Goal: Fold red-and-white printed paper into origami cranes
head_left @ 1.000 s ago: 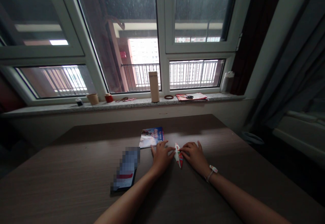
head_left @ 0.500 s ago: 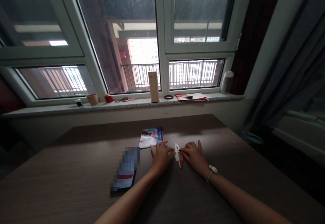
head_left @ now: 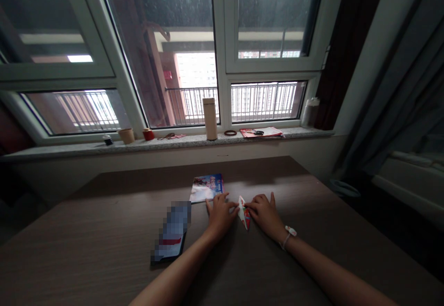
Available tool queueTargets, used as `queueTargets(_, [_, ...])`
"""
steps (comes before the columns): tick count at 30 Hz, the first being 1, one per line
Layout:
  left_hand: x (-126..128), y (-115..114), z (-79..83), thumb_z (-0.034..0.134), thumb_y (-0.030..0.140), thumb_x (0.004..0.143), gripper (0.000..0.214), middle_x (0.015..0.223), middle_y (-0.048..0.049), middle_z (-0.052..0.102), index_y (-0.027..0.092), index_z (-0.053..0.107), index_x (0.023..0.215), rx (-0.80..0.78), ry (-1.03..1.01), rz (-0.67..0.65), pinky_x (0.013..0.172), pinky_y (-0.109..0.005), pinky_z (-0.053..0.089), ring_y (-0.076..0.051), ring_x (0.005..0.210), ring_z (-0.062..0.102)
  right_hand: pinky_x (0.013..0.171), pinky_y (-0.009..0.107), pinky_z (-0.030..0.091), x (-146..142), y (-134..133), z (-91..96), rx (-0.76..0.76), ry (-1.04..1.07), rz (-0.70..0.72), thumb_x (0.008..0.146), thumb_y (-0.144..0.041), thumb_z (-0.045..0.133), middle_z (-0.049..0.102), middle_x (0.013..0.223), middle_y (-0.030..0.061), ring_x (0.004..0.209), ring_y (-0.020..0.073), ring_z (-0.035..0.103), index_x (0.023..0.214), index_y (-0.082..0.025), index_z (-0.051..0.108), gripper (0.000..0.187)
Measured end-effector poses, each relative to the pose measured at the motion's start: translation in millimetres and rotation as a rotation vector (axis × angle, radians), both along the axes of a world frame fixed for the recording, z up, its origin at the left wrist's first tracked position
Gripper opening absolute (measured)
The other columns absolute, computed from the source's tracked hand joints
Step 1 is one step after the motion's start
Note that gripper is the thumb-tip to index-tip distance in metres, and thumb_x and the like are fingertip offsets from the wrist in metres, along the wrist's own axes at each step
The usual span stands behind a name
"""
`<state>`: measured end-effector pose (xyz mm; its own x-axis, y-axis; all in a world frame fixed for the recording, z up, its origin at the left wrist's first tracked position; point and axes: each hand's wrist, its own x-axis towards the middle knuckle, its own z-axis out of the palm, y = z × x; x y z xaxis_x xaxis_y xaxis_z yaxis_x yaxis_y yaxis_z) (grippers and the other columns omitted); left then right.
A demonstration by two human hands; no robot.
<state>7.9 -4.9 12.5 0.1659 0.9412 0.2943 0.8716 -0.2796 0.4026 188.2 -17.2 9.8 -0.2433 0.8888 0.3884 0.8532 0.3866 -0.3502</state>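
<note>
A small folded piece of paper point(head_left: 244, 214), white with red and green print and pointed at both ends, lies on the brown table point(head_left: 114, 218). My left hand point(head_left: 222, 213) pinches its left edge with thumb and fingertips. On the opposite edge my right hand point(head_left: 264, 210) grips the paper, one finger sticking up; a bracelet circles that wrist. Just beyond the left hand rests a blue and white printed booklet point(head_left: 207, 187). A phone point(head_left: 171, 232) with a blurred screen lies left of my left forearm.
Along the windowsill stand a beige bottle point(head_left: 210, 119), a paper cup point(head_left: 126, 136), a red spool point(head_left: 148, 134), a brown ring point(head_left: 230, 133) and a clear bottle point(head_left: 310, 112). Scissors point(head_left: 257, 132) lie on a stack of red and white papers point(head_left: 272, 131).
</note>
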Motion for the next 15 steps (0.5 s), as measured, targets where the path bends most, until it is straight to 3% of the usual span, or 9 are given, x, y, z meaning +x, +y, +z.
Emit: queueTargets(15, [-1.1, 2.2, -0.3, 0.062, 0.035, 0.085, 0.019, 0.138, -0.0054, 0.050, 0.034, 0.073, 0.101, -0.046, -0.014, -0.002, 0.108, -0.068, 0.008, -0.032, 0.131, 0.038, 0.110, 0.063, 0.005, -0.6, -1.8, 1.4, -0.025, -0.026, -0.006, 0.093, -0.029, 0.048, 0.064, 0.096, 0.0026, 0.102, 0.0210, 0.052, 0.111, -0.035, 0.067, 0.027])
